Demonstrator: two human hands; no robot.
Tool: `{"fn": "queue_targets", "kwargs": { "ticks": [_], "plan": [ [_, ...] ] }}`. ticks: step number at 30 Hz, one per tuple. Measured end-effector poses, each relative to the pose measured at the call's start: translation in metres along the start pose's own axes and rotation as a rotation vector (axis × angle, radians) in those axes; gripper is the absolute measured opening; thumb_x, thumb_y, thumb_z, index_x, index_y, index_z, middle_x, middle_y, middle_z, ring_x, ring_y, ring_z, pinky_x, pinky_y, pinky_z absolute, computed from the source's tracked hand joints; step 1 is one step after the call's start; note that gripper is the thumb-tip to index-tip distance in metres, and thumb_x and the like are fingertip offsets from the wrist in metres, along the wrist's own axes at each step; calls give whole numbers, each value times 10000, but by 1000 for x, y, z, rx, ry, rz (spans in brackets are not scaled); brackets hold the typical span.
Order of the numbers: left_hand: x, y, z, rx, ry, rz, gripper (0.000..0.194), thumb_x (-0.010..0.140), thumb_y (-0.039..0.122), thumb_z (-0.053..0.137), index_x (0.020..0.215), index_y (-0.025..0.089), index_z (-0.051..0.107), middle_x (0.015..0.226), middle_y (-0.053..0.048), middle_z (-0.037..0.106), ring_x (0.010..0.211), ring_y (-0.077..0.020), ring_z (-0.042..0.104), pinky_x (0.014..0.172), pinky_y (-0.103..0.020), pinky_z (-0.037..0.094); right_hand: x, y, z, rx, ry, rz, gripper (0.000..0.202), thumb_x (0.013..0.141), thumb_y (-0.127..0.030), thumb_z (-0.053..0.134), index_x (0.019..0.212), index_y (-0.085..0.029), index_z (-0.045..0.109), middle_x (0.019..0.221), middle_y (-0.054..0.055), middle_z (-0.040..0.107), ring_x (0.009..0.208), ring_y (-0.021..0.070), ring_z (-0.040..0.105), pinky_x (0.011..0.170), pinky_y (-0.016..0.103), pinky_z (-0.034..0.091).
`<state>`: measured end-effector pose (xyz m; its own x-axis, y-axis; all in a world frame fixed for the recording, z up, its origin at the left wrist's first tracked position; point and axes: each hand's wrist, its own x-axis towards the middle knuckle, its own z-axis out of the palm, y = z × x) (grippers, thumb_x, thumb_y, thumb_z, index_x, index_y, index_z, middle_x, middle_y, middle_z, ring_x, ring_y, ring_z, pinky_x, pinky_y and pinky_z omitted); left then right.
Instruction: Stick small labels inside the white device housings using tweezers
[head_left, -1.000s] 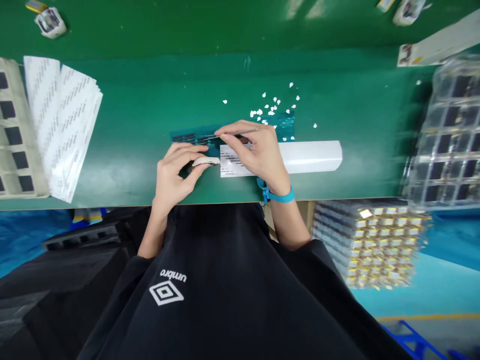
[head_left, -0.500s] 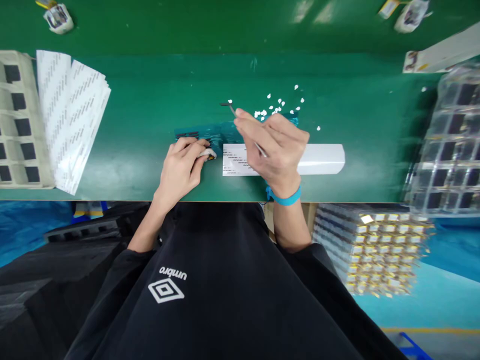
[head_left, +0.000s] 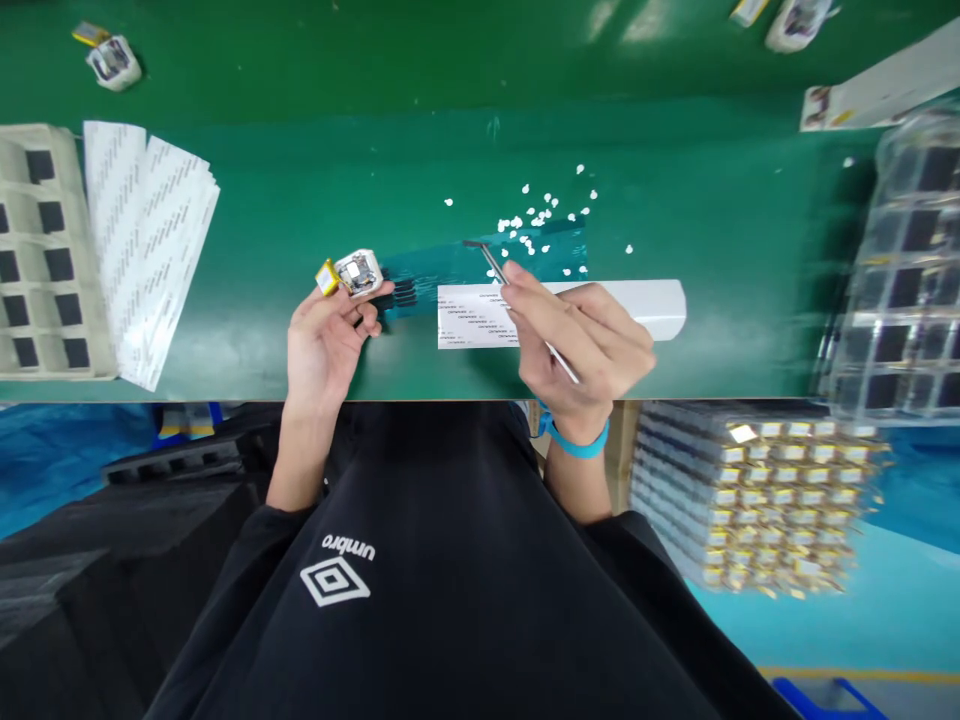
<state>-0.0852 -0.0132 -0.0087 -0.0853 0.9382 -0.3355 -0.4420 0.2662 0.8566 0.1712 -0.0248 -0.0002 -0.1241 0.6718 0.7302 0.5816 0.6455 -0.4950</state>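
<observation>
My left hand (head_left: 326,335), palm turned up, grips a small white housing (head_left: 366,268) with circuitry showing in its open side. A yellow battery (head_left: 327,277) sticks out to its left. My right hand (head_left: 589,345) is closed around slim metal tweezers (head_left: 495,266). At their tip is a small dark strip (head_left: 474,244), held above a blue film (head_left: 435,272). More dark strips (head_left: 403,292) lie on the film's left end, beside my left fingers. Beneath my right hand is a white printed sheet (head_left: 472,322). Several small white tabs (head_left: 531,222) are scattered beyond the tweezers.
At the left stand a pale compartment tray (head_left: 88,340) and long white printed sheets (head_left: 157,220). A clear plastic tray (head_left: 870,330) is at the right. Other white housings (head_left: 114,62) lie at the far side. Stacked trays with yellow-ended parts (head_left: 780,500) stand below the table edge.
My left hand has turned over, bringing the housing's open side and battery into view. My right hand has moved right and toward me, with the strip still at the tweezers' tip.
</observation>
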Motion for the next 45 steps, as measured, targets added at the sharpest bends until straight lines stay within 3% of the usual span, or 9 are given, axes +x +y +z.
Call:
{"fn": "queue_targets", "kwargs": {
  "ticks": [7,11,17,20,25,28,33,40,45],
  "plan": [
    [-12,-5,18,70,-57,67,350,799,459,980,877,202,755,770,-18,760,549,-94,586,519,-228,522,-4,-15,-6,-110,-100,-39,241,1055,-250,705,1199,-392,835,1164,-14,857,645,211,726,548,409,602],
    [-11,-8,17,65,-53,146,332,779,418,1016,842,215,761,783,25,730,570,-71,618,540,-198,556,2,-25,-16,-58,-137,-115,343,1032,-198,725,1293,-407,799,1215,-37,841,681,198,752,545,383,618],
    [-10,-8,17,163,-53,246,377,787,403,1014,1069,283,794,880,38,800,620,-115,742,596,-235,653,9,-34,-23,54,-184,-212,415,1020,-84,694,1359,-310,772,1246,3,838,723,164,769,623,319,650],
    [-11,-9,21,208,-35,315,420,746,443,1041,922,251,712,881,31,798,732,-152,784,662,-275,687,9,-32,-24,31,-182,-231,305,1042,-96,677,1283,-244,790,1218,42,847,715,162,764,628,308,646],
    [-12,-14,24,166,14,359,592,733,444,1057,782,228,508,702,89,681,623,-98,701,621,-253,627,9,-38,-34,75,-258,-153,387,1057,-121,665,1347,-345,789,1283,-1,830,789,178,805,669,332,666],
    [-13,-16,26,172,-21,332,474,795,481,1017,886,237,620,735,83,710,571,-74,657,547,-235,564,9,-45,-38,73,-374,-92,387,1071,-144,652,1392,-322,772,1330,17,812,905,211,824,747,372,697],
    [-17,-16,29,187,-103,210,358,829,488,982,985,234,783,842,19,769,605,-110,697,501,-241,559,6,-46,-37,36,-338,-135,374,1020,-128,743,1301,-368,802,1295,-32,820,882,183,824,759,334,705],
    [-18,-22,34,142,-87,87,419,836,456,937,887,236,585,860,-11,801,658,-170,765,587,-281,630,3,-43,-42,-22,-401,-135,409,1002,-92,749,1300,-367,801,1351,-41,791,922,207,831,760,355,691],
    [-20,-22,42,129,-76,100,375,809,355,909,825,236,553,751,18,743,514,-136,679,459,-255,551,-3,-38,-45,8,-483,-67,351,1023,-158,748,1248,-421,810,1296,-76,816,928,207,832,727,356,680]
  ]
}}
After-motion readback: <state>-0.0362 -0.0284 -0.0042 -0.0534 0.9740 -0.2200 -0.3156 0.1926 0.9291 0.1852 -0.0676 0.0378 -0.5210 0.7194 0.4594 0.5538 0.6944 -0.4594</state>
